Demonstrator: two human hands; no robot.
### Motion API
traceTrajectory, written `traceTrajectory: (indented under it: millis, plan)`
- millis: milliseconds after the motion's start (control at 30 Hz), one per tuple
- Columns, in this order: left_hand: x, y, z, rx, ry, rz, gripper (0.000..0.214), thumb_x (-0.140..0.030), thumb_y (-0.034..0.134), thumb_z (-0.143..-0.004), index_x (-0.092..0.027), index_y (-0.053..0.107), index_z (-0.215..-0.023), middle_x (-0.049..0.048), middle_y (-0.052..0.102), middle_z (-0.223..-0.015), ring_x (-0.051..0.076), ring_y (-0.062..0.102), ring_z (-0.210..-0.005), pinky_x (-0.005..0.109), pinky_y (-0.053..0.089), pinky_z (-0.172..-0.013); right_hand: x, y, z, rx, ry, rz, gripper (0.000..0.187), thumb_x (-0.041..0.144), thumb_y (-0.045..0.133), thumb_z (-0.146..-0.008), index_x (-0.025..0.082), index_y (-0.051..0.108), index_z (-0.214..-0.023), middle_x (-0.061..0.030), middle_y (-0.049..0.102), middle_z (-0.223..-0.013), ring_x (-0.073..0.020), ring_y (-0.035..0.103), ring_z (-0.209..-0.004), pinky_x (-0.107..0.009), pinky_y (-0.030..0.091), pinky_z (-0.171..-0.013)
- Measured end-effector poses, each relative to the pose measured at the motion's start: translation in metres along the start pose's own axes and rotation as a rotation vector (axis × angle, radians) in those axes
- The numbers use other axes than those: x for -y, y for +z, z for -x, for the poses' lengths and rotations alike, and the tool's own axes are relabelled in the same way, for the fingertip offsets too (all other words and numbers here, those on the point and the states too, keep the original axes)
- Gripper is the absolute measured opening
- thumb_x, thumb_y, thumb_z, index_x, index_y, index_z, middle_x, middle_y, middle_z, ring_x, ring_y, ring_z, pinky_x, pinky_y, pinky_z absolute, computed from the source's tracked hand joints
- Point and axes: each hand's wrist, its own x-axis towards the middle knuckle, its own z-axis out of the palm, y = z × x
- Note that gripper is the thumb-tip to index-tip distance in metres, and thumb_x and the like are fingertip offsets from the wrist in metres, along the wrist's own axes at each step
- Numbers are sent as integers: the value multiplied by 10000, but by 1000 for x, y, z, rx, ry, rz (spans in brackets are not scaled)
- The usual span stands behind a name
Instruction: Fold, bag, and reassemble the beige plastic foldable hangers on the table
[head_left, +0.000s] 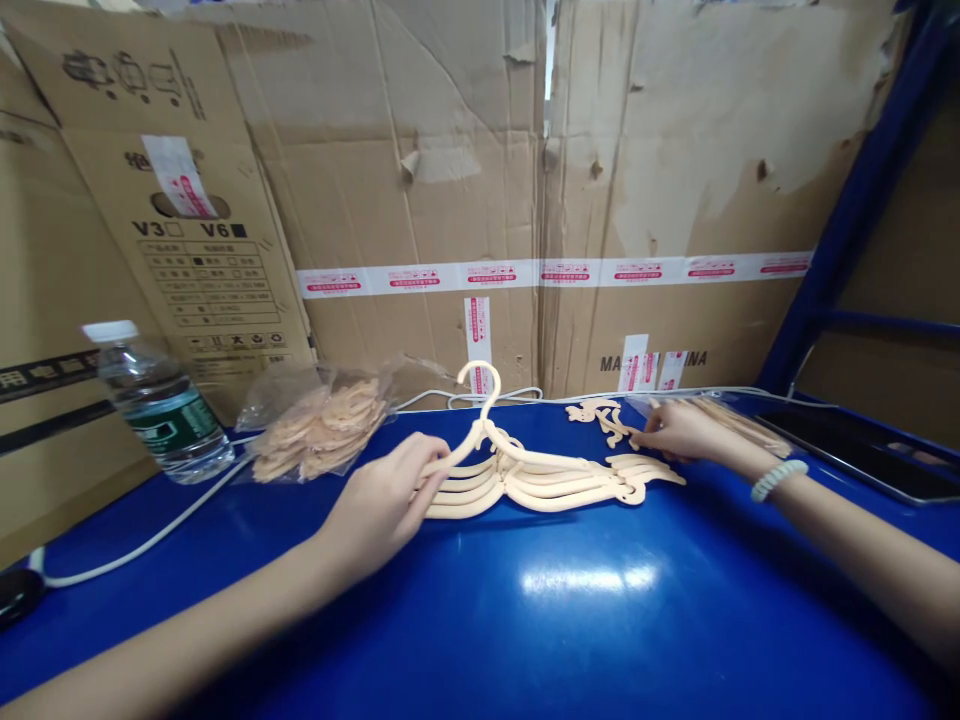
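Note:
A stack of several cream plastic hangers (540, 475) lies on the blue table (570, 620), its hook standing up at the middle. My left hand (386, 500) pinches the left arms of the stack, fingers closed on them. My right hand (686, 430) reaches to the back right, fingertips closed on a loose cream hanger piece (611, 418) beside a clear bag of long cream parts (739, 420). A pale bead bracelet (778, 479) circles my right wrist.
A clear bag of small cream pieces (322, 425) and a water bottle (157, 400) stand at the left. A white cable (150, 540) runs along the table. Cardboard boxes (465, 200) wall the back. A dark tablet (862, 450) lies at right by a blue frame (855, 210).

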Motion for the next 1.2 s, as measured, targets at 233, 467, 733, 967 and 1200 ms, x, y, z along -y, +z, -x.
traceTrajectory:
  millis: [233, 467, 733, 967, 1200]
  plan:
    - [-10, 22, 24, -20, 39, 278, 297, -162, 371, -993, -246, 495, -1248, 91, 637, -1162, 224, 629, -1063, 362, 507, -917, -3, -9, 3, 25, 70, -300, 345, 458, 700, -692, 208, 505, -557, 17, 482, -449, -84, 363, -354, -249, 263, -371]
    - [-9, 19, 26, -20, -18, 375, 338, -141, 371, -993, -249, 532, -1270, 87, 623, -1208, 225, 598, -1125, 369, 490, -969, 27, -16, 27, 175, -119, -814, 490, 602, 771, -612, 206, 499, -711, 61, 381, -608, -66, 326, -488, -220, 282, -404]
    - [-11, 15, 24, -31, -74, 417, 333, -162, 380, -988, -268, 569, -1241, 75, 645, -1133, 220, 631, -1047, 343, 519, -896, 62, 8, 48, 429, -156, -1194, 429, 334, 900, -609, 179, 538, -779, 25, 600, -710, -65, 512, -551, -189, 395, -472]
    - [-11, 16, 24, -42, -58, 385, 324, -173, 394, -986, -275, 572, -1236, 85, 644, -1124, 228, 634, -1019, 351, 525, -873, 61, 7, 49, 515, -126, -1118, 372, 365, 898, -612, 124, 634, -714, 0, 626, -741, -74, 559, -624, -211, 468, -574]
    - [-12, 16, 24, -64, -27, 393, 330, -136, 396, -982, -281, 578, -1216, 70, 644, -1136, 216, 623, -1066, 341, 517, -917, 61, 11, 52, 624, -87, -1183, 330, 361, 851, -709, 131, 630, -795, -53, 699, -769, -123, 675, -722, -195, 505, -576]
